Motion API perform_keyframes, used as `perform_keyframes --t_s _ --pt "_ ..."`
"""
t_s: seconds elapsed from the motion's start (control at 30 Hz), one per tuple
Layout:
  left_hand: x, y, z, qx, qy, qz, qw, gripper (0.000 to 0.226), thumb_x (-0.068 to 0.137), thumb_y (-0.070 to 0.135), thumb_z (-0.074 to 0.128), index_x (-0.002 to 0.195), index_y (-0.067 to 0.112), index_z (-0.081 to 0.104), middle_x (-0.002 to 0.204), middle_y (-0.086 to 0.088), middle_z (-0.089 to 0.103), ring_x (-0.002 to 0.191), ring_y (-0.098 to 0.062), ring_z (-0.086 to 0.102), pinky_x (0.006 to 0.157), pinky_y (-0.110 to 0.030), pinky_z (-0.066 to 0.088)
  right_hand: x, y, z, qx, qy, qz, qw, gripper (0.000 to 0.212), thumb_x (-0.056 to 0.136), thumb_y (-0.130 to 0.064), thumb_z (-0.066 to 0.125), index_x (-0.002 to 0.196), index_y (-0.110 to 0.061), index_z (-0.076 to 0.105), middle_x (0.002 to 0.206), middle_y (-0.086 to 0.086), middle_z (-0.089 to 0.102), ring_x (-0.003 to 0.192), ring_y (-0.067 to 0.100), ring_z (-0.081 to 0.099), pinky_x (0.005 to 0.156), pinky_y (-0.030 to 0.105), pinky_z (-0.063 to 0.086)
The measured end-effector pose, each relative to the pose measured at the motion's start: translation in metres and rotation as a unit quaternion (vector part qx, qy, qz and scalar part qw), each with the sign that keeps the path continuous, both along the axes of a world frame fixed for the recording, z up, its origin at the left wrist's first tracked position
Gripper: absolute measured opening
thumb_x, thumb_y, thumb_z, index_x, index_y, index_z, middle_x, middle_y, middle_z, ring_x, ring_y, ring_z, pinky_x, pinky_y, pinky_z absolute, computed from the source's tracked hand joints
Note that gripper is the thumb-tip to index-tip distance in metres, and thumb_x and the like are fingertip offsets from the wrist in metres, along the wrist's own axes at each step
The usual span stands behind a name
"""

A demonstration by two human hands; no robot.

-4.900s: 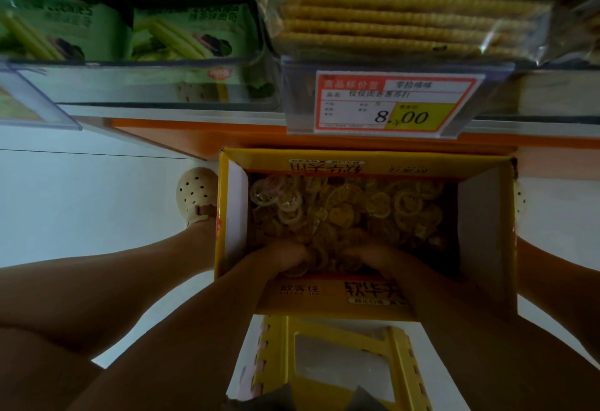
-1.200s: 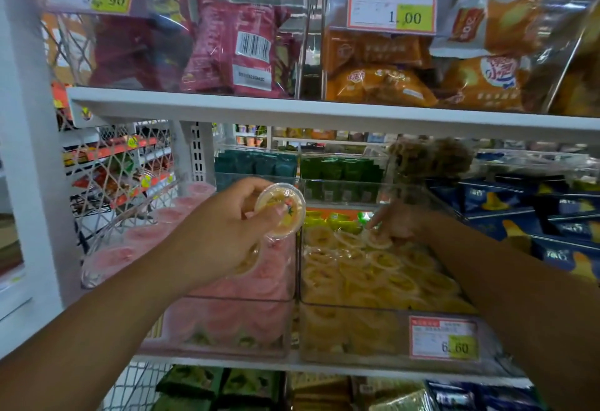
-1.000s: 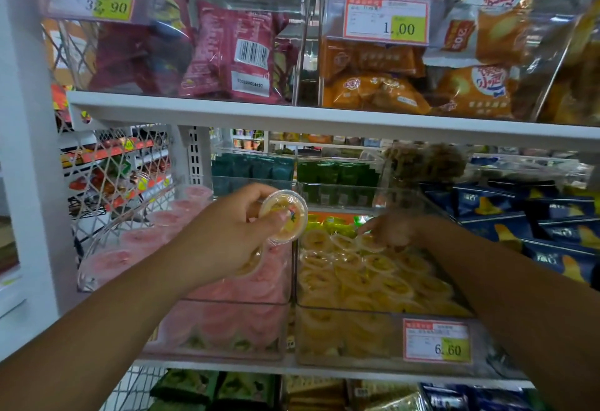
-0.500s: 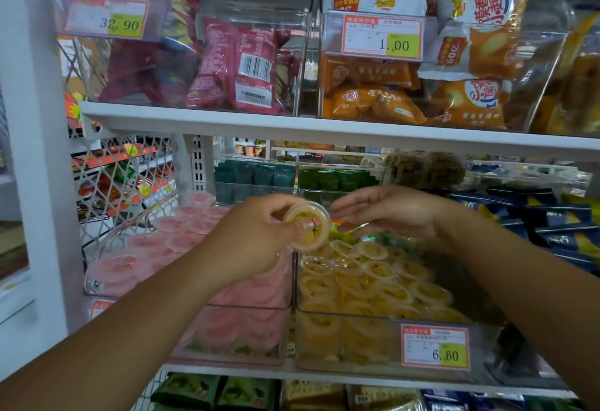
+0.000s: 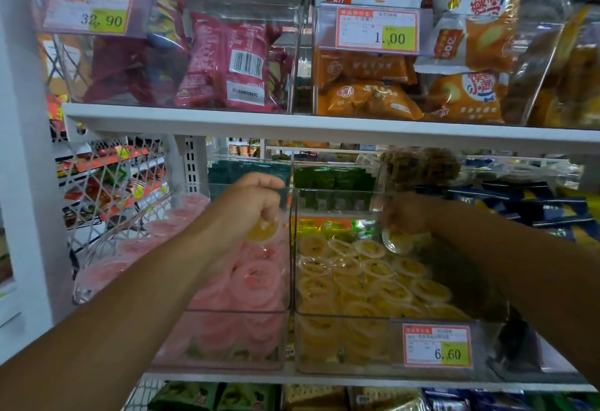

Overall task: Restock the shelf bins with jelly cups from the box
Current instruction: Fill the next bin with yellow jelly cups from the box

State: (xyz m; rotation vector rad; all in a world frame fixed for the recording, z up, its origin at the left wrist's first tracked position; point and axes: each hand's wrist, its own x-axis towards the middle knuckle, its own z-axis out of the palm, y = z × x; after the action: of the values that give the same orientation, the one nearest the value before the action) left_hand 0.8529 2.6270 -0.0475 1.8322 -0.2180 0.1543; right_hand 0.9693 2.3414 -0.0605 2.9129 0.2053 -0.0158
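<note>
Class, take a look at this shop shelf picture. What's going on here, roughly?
A person is restocking clear bins on a shop shelf. Their left hand holds a yellow jelly cup over the bin of pink cups, near the divider. Their right hand reaches into the back of the bin of yellow cups, with another cup at its fingertips; blur hides whether it grips it. Both bins look well filled.

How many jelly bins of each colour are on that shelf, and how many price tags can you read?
Pink jelly bin: 1
Yellow jelly bin: 1
Readable price tags: 3 (32.90, 1.00, 6.60)
Total: 5
</note>
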Motion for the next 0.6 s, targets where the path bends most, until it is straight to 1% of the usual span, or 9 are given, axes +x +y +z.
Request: perform_keyframes --t_s 0.07,0.13,0.17,0.2,0.27,0.37,0.47,0.53,0.6 --pt "0.002 0.006 -0.002 0.007 0.001 -0.024 1.0 0.054 0.071 -0.013 0.048 0.103 0.028 0.062 0.089 -0.002 0.05 0.078 -0.016 0.049 0.064 -0.029 0.038 0.011 -0.005 -0.01 -0.01 0.03 -0.002 0.999 0.013 0.092 -0.016 0.057 0.09 -0.026 0.066 0.087 -0.007 0.053 0.096 0.016 0.056 0.087 0.029 0.048" --pt "0.004 0.011 -0.006 0.003 -0.007 -0.047 0.999 0.057 0.072 -0.015 0.054 0.106 0.029 0.063 0.092 -0.002 0.054 0.08 -0.017 0.054 0.068 -0.028 0.044 0.019 -0.008 -0.016 -0.013 0.047 0.005 0.999 0.025 0.094 -0.016 0.054 0.077 -0.034 0.058 0.088 -0.01 0.051 0.1 0.017 0.054 0.093 0.031 0.048" --pt "0.005 0.013 -0.008 -0.002 -0.012 -0.061 0.998 0.057 0.07 -0.013 0.061 0.106 0.031 0.064 0.097 -0.003 0.059 0.084 -0.018 0.059 0.072 -0.029 0.048 0.018 -0.007 -0.016 -0.016 0.051 0.003 0.999 0.022 0.095 -0.016 0.054 0.082 -0.033 0.062 0.094 -0.009 0.053 0.102 0.017 0.053 0.093 0.03 0.048" --pt "0.005 0.014 -0.01 -0.003 -0.018 -0.073 0.997 0.056 0.066 -0.006 0.069 0.104 0.035 0.066 0.103 -0.003 0.063 0.089 -0.02 0.063 0.077 -0.032 0.052 0.016 -0.005 -0.015 -0.02 0.054 0.006 0.998 0.018 0.094 -0.015 0.054 0.095 -0.028 0.067 0.104 -0.007 0.055 0.105 0.017 0.052 0.092 0.029 0.047" --pt "0.007 0.015 -0.014 0.006 -0.031 -0.088 0.996 0.055 0.057 0.008 0.079 0.099 0.042 0.068 0.109 -0.002 0.067 0.097 -0.022 0.067 0.088 -0.04 0.055 0.015 -0.004 -0.015 -0.009 0.064 -0.002 0.998 0.029 0.092 -0.011 0.056 0.115 -0.024 0.068 0.122 -0.003 0.054 0.109 0.015 0.05 0.086 0.023 0.043" --pt "0.011 0.014 -0.019 0.032 -0.069 -0.083 0.994 0.058 0.066 0.002 0.083 0.098 0.047 0.067 0.107 0.003 0.069 0.099 -0.02 0.067 0.091 -0.046 0.054 0.011 0.0 -0.013 -0.007 0.085 -0.011 0.996 0.036 0.093 -0.011 0.054 0.126 -0.023 0.063 0.136 -0.001 0.051 0.121 0.016 0.048 0.086 0.021 0.038" --pt "0.01 0.01 -0.019 0.051 -0.104 -0.072 0.991 0.059 0.068 0.001 0.082 0.102 0.047 0.065 0.102 0.011 0.069 0.095 -0.011 0.067 0.085 -0.039 0.055 0.006 0.001 -0.014 -0.007 0.091 -0.02 0.996 0.039 0.094 -0.011 0.052 0.131 -0.024 0.059 0.141 0.0 0.049 0.125 0.017 0.046 0.091 0.023 0.038" --pt "0.009 0.007 -0.019 0.089 -0.132 -0.053 0.986 0.059 0.069 0.005 0.082 0.106 0.046 0.061 0.1 0.016 0.067 0.087 -0.001 0.064 0.075 -0.024 0.051 0.004 0.003 -0.014 0.015 0.079 -0.027 0.996 0.04 0.093 -0.011 0.055 0.132 -0.022 0.058 0.141 0.002 0.048 0.127 0.02 0.047 0.093 0.025 0.04" --pt "0.007 0.004 -0.019 0.14 -0.165 -0.03 0.976 0.063 0.07 0.008 0.082 0.111 0.049 0.055 0.098 0.019 0.064 0.078 0.005 0.059 0.063 -0.012 0.042 0.001 0.006 -0.009 0.053 0.036 -0.022 0.998 0.033 0.093 -0.016 0.056 0.126 -0.018 0.061 0.132 0.007 0.057 0.119 0.023 0.055 0.091 0.028 0.044"
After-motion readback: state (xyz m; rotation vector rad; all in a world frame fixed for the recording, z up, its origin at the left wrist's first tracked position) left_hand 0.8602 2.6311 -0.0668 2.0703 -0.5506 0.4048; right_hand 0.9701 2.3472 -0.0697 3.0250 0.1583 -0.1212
